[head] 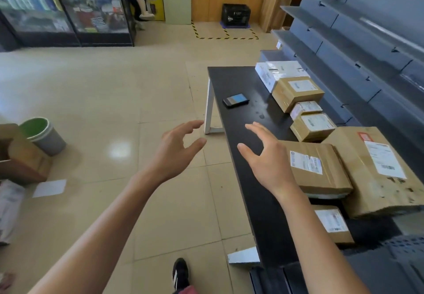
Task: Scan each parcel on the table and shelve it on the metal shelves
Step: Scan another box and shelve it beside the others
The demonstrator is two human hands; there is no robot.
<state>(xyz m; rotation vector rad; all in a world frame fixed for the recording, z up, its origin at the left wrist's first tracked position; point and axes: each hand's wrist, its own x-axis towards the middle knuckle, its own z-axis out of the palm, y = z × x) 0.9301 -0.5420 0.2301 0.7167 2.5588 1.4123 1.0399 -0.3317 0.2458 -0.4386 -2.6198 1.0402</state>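
Both hands reach forward with fingers spread and relaxed, each grip holding nothing; the left hand (pixel 176 147) hangs over the floor just off the bench's left edge, the right hand (pixel 267 156) over the black bench (pixel 241 101) near the flat parcel (pixel 319 167). The parcels run in a row along the bench's right edge, beside the grey metal shelves (pixel 358 48); a dark handheld scanner (pixel 235 100) lies alone toward the far left corner.

parcel labels (pixel 305 162) printed, blurred, no text legible
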